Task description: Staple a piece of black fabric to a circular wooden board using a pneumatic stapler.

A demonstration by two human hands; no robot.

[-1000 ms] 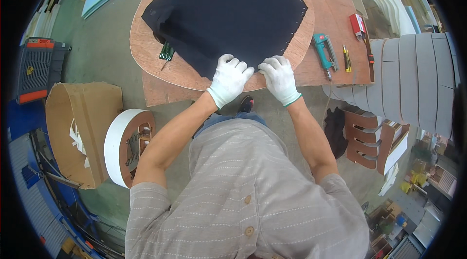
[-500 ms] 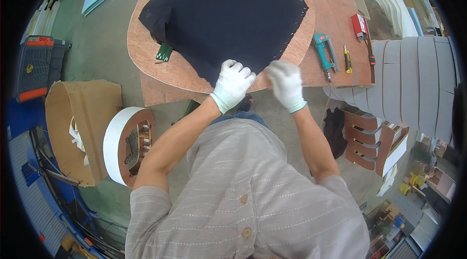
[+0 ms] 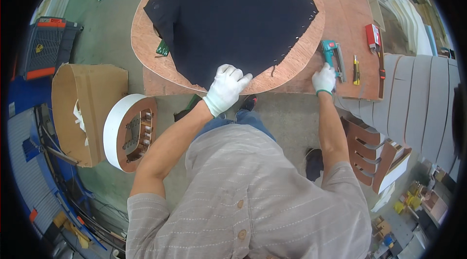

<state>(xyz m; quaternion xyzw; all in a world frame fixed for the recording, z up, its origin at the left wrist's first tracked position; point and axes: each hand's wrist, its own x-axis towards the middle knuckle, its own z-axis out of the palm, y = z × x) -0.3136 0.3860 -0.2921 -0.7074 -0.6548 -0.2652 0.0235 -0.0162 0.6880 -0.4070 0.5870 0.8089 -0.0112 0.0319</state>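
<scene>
Black cloth [image 3: 238, 20] on wooden panel [image 3: 304, 50], atop desk [image 3: 344, 10]; staples [image 3: 297, 38] along right edge apparently pin it flat. Left hand [image 3: 226, 86] bunched at near edge, apparently pinching black cloth to hold it taut. Right hand [image 3: 324, 79] at lower end of green staple gun [image 3: 329, 50]; whether closed round it, cannot tell. Yellow cutter [image 3: 356, 70], red box [image 3: 372, 37] farther right, presumably for easy reach.

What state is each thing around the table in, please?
Left hand: gloved, closed on black fabric's edge
Right hand: gloved, at teal tool, grip unclear
Black fabric: spread over wooden panel, stapled at right
Teal tool: lying on table
Yellow knife: lying flat, blade unclear
Cardboard box: open, white pieces inside
</scene>
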